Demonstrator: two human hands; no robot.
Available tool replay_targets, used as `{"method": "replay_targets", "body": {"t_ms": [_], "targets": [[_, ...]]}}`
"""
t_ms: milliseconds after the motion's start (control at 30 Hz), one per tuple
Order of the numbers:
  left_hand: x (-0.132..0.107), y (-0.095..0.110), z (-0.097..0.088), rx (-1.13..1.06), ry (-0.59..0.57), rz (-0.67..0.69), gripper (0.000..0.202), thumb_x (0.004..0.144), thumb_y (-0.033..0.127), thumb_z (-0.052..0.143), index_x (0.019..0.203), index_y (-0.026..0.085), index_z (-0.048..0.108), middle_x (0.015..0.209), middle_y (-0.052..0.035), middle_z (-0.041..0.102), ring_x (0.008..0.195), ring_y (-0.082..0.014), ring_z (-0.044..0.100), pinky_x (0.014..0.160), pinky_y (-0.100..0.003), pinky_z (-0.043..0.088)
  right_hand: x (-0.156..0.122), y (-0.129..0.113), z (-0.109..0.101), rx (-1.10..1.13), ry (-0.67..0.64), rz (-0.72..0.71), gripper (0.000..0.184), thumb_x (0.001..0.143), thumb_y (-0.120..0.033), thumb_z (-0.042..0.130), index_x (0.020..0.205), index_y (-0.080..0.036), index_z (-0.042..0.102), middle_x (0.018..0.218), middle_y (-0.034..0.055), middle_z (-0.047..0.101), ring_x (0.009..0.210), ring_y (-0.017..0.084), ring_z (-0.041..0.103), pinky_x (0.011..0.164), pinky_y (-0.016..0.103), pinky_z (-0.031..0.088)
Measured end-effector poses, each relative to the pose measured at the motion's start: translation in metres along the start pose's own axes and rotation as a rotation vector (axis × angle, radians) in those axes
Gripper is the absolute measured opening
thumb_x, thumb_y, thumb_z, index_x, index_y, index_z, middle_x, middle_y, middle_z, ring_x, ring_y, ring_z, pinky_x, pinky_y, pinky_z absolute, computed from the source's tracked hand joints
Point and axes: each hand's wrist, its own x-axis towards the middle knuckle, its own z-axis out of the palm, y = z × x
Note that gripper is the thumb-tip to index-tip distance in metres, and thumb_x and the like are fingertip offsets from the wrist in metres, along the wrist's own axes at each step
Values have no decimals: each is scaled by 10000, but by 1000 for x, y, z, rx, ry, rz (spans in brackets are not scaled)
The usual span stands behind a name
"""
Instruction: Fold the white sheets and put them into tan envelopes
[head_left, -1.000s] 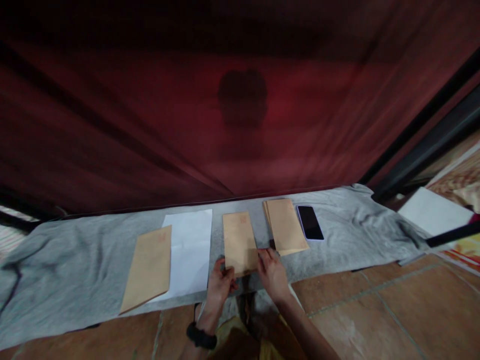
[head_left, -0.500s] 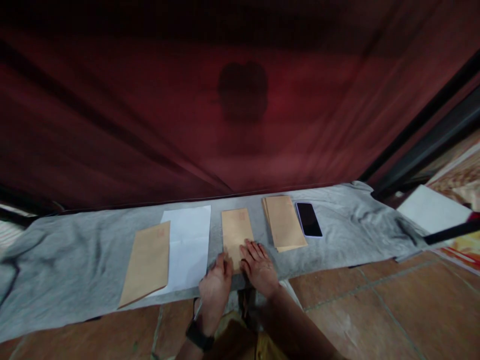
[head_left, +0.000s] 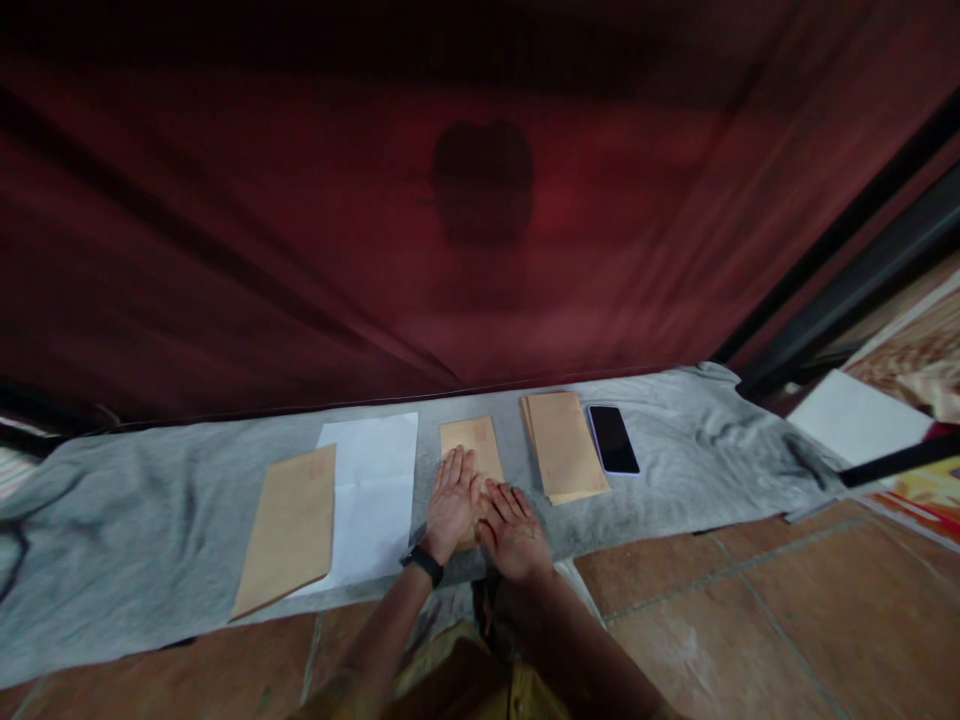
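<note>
On the grey cloth (head_left: 690,430), at its middle: the middle envelope (head_left: 472,434) lies flat, brown, its long sides running roughly between twelve and six o'clock; a faint reddish mark shows at its far end, and hands cover much of the rest.
Left hand (head_left: 451,498): enters from seven o'clock, palm down on the middle envelope, fingers straight, close side by side, pointing towards twelve.
Right hand (head_left: 517,532): enters from five o'clock, palm down, fingers straight and slightly apart, pointing towards eleven, their tips on the envelope.
Space between the hands: narrow; whether they touch cannot be told.
Black wristband (head_left: 425,563): around the person's left wrist.
White sheet (head_left: 377,490): at nine o'clock from the middle envelope, flat.
Left envelope (head_left: 289,525): between eight and nine, overlapping the sheet's near-left part.
Envelope stack (head_left: 564,447): between two and three, brown, its edges slightly fanned.
Phone (head_left: 614,440): farther out that same way, just beside the stack, dark screen upward, pale purple edge.
Red fabric (head_left: 615,300): at twelve, bearing a dark rounded shadow.
Tiled floor (head_left: 690,620): at four, orange-brown.
</note>
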Motion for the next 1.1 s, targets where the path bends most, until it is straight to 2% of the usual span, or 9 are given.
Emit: {"method": "replay_targets", "body": {"t_ms": [133,200,400,500,700,867,967,1100], "targets": [[-5,-4,-4,-13,-27,6,533,1013,315,352,1489,109,471,1595,-187,425,1514,-292,342,1222,-520,317,0,-1,-3,4,-11,-1,434,1023,-329,529,1448,-247,562,1551,58,504,1430,221,468,1222,446,333],[-16,-4,-8,-29,-45,12,517,1009,303,367,1461,90,502,1571,-200,455,1497,-297,374,1216,-522,337,0,-1,-5,16,-12,-2,446,1022,-314,526,1463,-250,545,1554,55,501,1431,223,467,1222,449,333],[-81,-3,-22,-128,-58,92,423,1014,280,412,1397,219,580,1508,-107,557,1434,-246,474,1183,-488,421,0,-1,-8,31,-28,-10,454,1016,-298,532,1465,-237,539,1565,71,486,1443,225,449,1227,451,322],[-101,-1,-29,-141,-61,112,428,1018,270,423,1424,223,549,1513,-103,552,1437,-244,472,1190,-503,415,1,3,-10,88,-22,-17,446,1008,-254,519,1452,-230,548,1536,74,524,1432,219,463,1221,455,342],[-103,3,-36,-143,-61,134,473,977,337,549,1436,222,533,1531,-118,531,1453,-279,450,1193,-513,408,-13,22,-22,276,15,-6,378,991,-136,438,1291,-200,660,1359,90,666,1307,211,579,1137,423,461],[-101,6,-36,-160,-36,130,404,987,300,521,1377,208,569,1497,-123,564,1446,-269,459,1197,-506,404,-30,28,-33,255,-76,-63,368,985,-165,461,1300,-200,649,1394,97,635,1313,247,563,1152,466,436],[-100,9,-36,-179,-30,109,361,998,269,483,1336,204,589,1467,-118,591,1428,-260,481,1195,-500,408,-31,27,-32,249,-68,-31,359,975,-164,478,1279,-213,660,1358,90,654,1285,253,573,1140,461,440],[-98,11,-36,-201,-11,76,345,1005,217,430,1300,210,608,1413,-105,634,1389,-243,522,1182,-479,427,-26,24,-25,256,-31,53,300,981,-161,472,1162,-229,701,1256,82,692,1185,255,610,1066,436,474]]}}
